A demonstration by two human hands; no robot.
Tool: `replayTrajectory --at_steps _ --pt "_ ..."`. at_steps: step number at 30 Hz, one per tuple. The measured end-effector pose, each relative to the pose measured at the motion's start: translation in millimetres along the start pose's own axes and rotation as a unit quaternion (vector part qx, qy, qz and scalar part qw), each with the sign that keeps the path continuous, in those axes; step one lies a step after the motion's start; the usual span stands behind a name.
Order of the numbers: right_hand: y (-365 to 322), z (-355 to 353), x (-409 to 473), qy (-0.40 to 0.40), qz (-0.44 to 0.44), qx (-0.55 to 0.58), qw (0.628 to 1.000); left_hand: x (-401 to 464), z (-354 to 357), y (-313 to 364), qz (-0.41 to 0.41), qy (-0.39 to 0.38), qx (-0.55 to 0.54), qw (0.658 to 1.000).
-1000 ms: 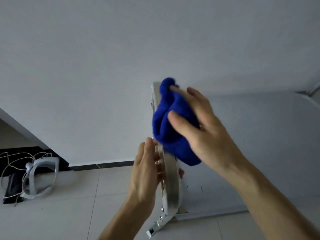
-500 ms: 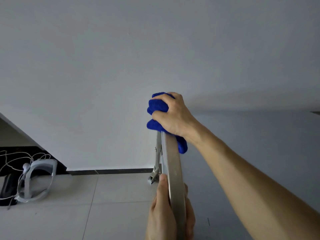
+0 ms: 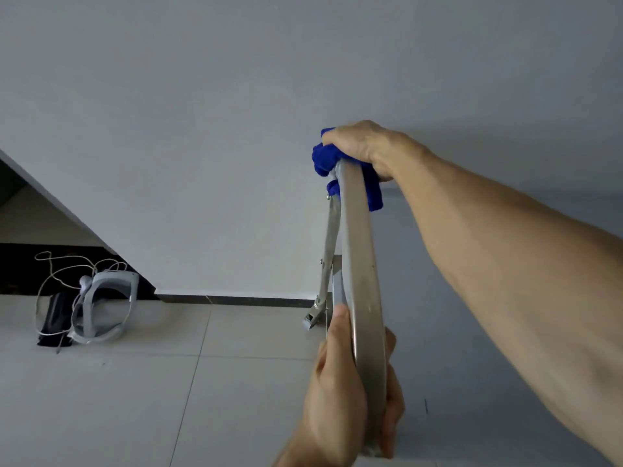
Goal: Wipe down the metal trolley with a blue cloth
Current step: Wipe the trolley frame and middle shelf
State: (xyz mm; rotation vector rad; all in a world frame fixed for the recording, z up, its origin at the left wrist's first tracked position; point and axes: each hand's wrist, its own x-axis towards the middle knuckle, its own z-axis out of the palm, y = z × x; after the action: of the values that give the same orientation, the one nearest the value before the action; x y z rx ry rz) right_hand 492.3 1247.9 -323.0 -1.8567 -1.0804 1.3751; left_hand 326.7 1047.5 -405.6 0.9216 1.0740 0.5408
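Note:
The metal trolley [image 3: 362, 264] stands on edge, seen as a narrow silver rim running from the bottom centre up to mid-frame. A folding leg with a caster [image 3: 315, 318] hangs off its left side. My left hand [image 3: 340, 392] grips the near end of the rim, thumb on the left, fingers wrapped round the right. My right hand [image 3: 362, 146] holds the bunched blue cloth [image 3: 323, 160] over the far top end of the rim. Part of the cloth hangs down on the right side of the rim.
A grey wall lies behind and to the right of the trolley, with a dark skirting strip [image 3: 236, 301] at its foot. On the tiled floor [image 3: 135, 382] at the left lie a grey headset [image 3: 104, 308] with white cables and a dark pouch [image 3: 55, 320].
My right hand closed round the cloth and slid it to the far top end of the rim. My left hand shifted to the near end, and the view dropped closer along the edge.

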Motion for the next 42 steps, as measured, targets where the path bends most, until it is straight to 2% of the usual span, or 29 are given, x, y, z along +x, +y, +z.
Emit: replayTrajectory --at_steps 1,3,6,13,16,23,32,35,40,42 --pt "-0.2 3.3 -5.3 0.007 -0.020 0.008 1.000 2.2 16.0 -11.4 0.036 -0.071 -0.092 0.993" --pt "6.9 7.9 -13.1 0.017 -0.051 0.038 0.998 -12.0 28.2 -1.6 0.050 -0.031 -0.076 0.995" --pt "19.2 13.0 -27.5 0.066 -0.115 0.029 0.991 -18.0 31.7 -4.5 0.056 -0.033 -0.093 0.994" --pt "65.4 36.7 -97.3 0.087 -0.239 0.008 0.967 -18.2 31.3 -1.9 0.085 -0.030 -0.072 0.993" --pt "85.7 44.7 -126.1 0.091 -0.257 -0.033 0.962 -18.9 31.6 -4.0 0.101 -0.019 -0.077 0.992" --pt "127.6 60.9 -168.8 0.081 -0.316 -0.024 0.945 -17.2 33.9 -9.2 0.126 0.026 -0.077 0.989" --pt "187.4 65.6 -204.5 0.102 -0.486 -0.060 0.866 -11.2 31.8 -17.2 0.230 0.034 -0.076 0.970" --pt "200.3 61.2 -204.9 0.095 -0.531 -0.073 0.839 -11.2 28.3 -18.1 0.256 0.006 -0.051 0.965" --pt "229.6 49.3 -198.0 0.062 -0.591 0.021 0.804 -10.8 27.3 -22.3 0.318 -0.009 -0.023 0.948" --pt "243.5 40.4 -200.2 0.081 -0.620 0.071 0.777 -8.9 27.2 -26.3 0.353 0.021 0.007 0.935"
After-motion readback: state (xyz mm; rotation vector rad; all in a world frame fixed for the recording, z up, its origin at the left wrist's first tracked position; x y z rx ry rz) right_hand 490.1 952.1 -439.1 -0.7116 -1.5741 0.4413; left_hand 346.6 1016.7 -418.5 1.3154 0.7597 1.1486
